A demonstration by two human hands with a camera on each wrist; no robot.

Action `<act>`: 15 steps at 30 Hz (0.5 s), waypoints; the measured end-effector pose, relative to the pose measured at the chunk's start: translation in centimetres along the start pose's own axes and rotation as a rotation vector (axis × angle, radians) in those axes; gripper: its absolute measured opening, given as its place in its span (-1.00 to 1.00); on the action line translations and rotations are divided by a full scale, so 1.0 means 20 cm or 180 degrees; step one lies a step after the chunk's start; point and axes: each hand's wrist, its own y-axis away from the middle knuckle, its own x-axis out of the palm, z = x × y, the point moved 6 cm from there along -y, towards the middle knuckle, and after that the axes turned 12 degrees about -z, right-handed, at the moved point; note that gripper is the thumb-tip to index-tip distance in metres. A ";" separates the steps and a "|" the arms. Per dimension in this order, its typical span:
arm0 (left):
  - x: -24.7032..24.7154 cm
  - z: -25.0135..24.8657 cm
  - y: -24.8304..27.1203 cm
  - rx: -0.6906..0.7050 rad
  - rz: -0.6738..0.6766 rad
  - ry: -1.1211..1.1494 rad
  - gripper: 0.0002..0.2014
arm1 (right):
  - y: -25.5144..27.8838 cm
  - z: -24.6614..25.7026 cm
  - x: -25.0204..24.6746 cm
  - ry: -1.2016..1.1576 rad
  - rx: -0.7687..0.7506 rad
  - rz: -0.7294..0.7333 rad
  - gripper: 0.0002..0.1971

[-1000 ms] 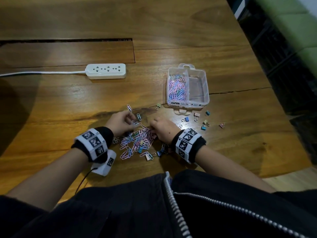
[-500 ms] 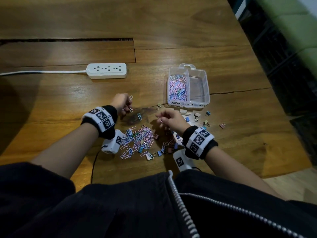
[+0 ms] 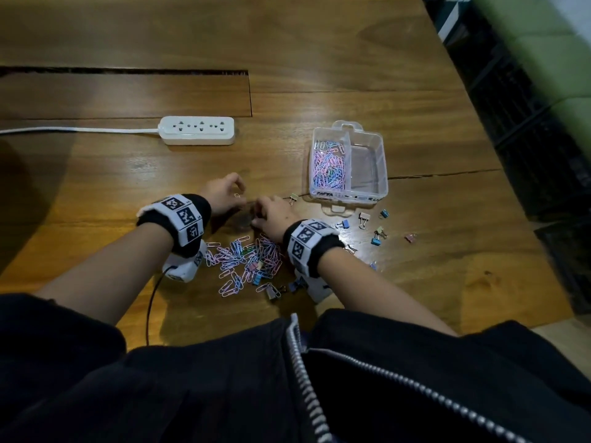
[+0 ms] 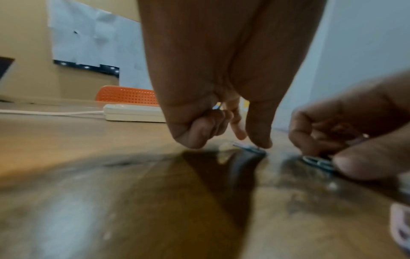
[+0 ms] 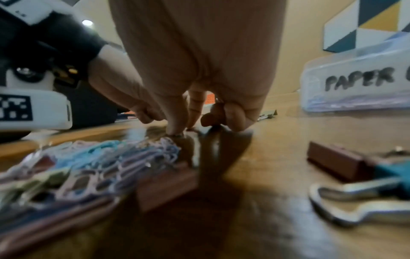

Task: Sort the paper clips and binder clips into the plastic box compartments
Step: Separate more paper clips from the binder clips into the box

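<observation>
A clear two-compartment plastic box [image 3: 380, 161] stands on the wooden table; its left compartment holds coloured paper clips [image 3: 327, 169], its right one looks bare. A pile of paper clips [image 3: 246, 260] mixed with a few binder clips lies between my wrists. Just beyond the pile my hands meet. My left hand [image 3: 235, 195] pinches a paper clip [image 4: 248, 148] on the table with thumb and forefinger, the other fingers curled. My right hand [image 3: 257, 215] pinches another paper clip [image 4: 317, 161] against the wood, other fingers curled.
Several small binder clips [image 3: 364, 216] lie scattered in front of and to the right of the box, one olive clip [image 3: 293, 197] at its left corner. A white power strip [image 3: 197, 130] with its cable lies at the back left. The table edge runs on the right.
Both hands left the pile and moved away from me. The left went to stray clips beyond the pile; the right then slid left to meet it.
</observation>
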 end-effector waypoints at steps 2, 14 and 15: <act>0.00 -0.01 -0.01 0.0218 0.0009 -0.0345 -0.70 | 0.01 0.00 0.01 0.0222 -0.0141 0.0075 -0.72; 0.05 0.03 0.11 0.0671 -0.0034 -0.1178 -0.68 | 0.19 -0.21 -0.09 -0.0971 0.0282 0.0016 -0.85; 0.07 0.03 0.14 0.0699 -0.0017 -0.1175 -0.70 | 0.20 -0.23 -0.11 -0.1372 0.0524 0.0012 -0.86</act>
